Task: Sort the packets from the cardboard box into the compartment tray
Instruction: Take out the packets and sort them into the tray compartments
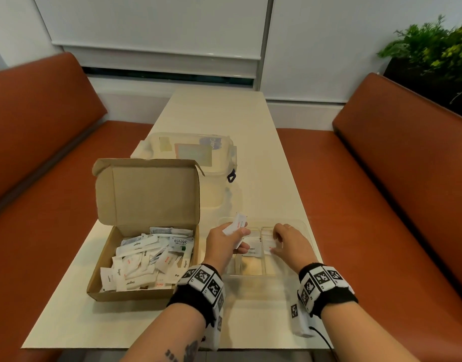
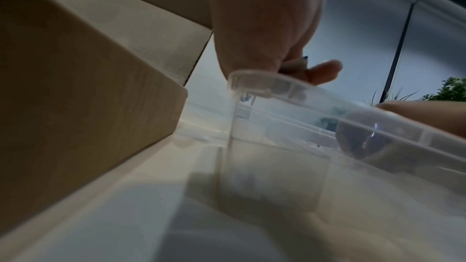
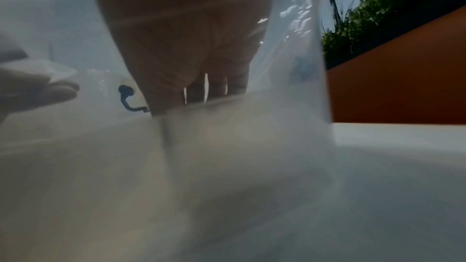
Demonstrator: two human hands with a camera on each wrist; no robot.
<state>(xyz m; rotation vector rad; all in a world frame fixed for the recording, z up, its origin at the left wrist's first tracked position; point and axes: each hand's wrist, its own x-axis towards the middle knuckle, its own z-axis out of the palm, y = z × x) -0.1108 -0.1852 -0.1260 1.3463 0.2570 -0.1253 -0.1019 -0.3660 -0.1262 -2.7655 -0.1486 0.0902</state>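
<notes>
An open cardboard box [image 1: 104, 292] on the left of the table holds several white packets [image 1: 146, 262]. To its right stands the clear compartment tray [image 1: 264, 280]. My left hand [image 1: 241, 239] hovers over the tray's left end and pinches a few white packets with red print [image 1: 237, 223]; in the left wrist view the left hand [image 2: 297, 69] sits just above the tray rim [image 2: 277, 85]. My right hand [image 1: 275, 246] reaches down into a middle compartment, thumb and fingertips on a white packet [image 1: 268, 247]. A packet labelled pepper [image 1: 253, 251] lies in the neighbouring compartment.
A clear lidded plastic container [image 1: 198, 158] stands behind the box's raised lid [image 1: 154, 194]. Orange benches run along both sides [image 1: 42, 218] [image 1: 381, 205]. A green plant [image 1: 439, 48] is at the far right. The table's near edge [image 1: 146, 347] is close to me.
</notes>
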